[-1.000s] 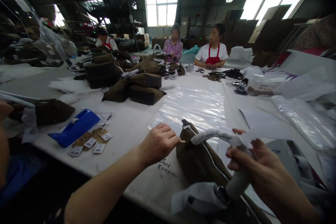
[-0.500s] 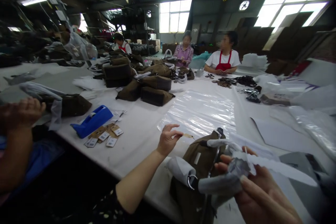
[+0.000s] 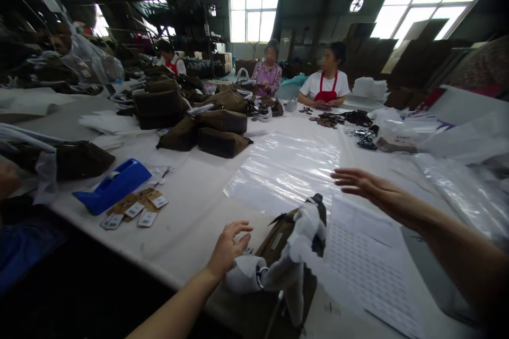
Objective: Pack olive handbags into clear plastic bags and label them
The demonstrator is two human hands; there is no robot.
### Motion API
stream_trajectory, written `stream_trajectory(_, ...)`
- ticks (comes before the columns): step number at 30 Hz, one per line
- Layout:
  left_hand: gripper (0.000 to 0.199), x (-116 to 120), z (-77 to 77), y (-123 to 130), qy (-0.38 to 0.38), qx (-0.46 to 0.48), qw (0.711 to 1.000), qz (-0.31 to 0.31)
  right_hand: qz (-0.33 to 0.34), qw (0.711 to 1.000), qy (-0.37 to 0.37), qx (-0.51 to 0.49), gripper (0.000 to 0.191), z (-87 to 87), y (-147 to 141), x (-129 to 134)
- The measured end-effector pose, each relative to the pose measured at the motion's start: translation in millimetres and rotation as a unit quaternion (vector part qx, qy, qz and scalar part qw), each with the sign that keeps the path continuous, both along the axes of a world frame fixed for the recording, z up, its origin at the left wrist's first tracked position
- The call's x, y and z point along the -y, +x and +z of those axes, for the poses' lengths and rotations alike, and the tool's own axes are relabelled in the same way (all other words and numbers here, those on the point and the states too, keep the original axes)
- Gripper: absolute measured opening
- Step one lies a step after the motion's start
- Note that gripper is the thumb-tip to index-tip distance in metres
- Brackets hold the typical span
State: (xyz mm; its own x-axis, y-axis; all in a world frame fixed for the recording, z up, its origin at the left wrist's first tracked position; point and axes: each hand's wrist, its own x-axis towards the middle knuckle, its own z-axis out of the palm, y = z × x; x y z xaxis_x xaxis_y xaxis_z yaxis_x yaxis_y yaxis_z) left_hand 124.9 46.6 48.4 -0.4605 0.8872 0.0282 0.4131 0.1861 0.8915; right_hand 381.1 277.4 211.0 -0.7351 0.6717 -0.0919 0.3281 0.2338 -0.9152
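Observation:
A brown handbag [image 3: 278, 230] lies at the table's front edge, its handles wrapped in white padding [image 3: 284, 267]. My left hand [image 3: 229, 246] hovers just beside the wrapped handle at the bag's left side. Its fingers are bent and apart, with nothing visible in them. My right hand [image 3: 363, 185] is stretched out over the table, beyond and right of the handbag. Its fingers are extended, holding nothing, near the right edge of a flat clear plastic bag [image 3: 286, 164]. Right of the handbag lies a white sheet with printed rows [image 3: 366, 259].
A blue tape dispenser [image 3: 115, 185] and several cardboard tags [image 3: 137, 209] lie to the left. Brown handbags [image 3: 222, 140] are piled farther back. Two people [image 3: 328, 87] sit across the table. Another person's hand [image 3: 8, 180] shows at the left edge.
My right hand has let go of the wrapped handle and moved away over the table. My left hand has come down and left; the thin strip at its fingertips no longer shows.

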Motion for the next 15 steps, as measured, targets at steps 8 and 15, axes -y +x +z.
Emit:
stream_trajectory(8,0.062,72,10.9,-13,0.025,0.124,0.892,0.433,0.181,0.919,-0.217,0.276,0.046,-78.3,-102,-33)
stream_trajectory(15,0.089,88,50.5,65,-0.138,0.64,0.732,0.188,0.124,0.891,-0.393,0.189,0.057,-77.4,11,-9)
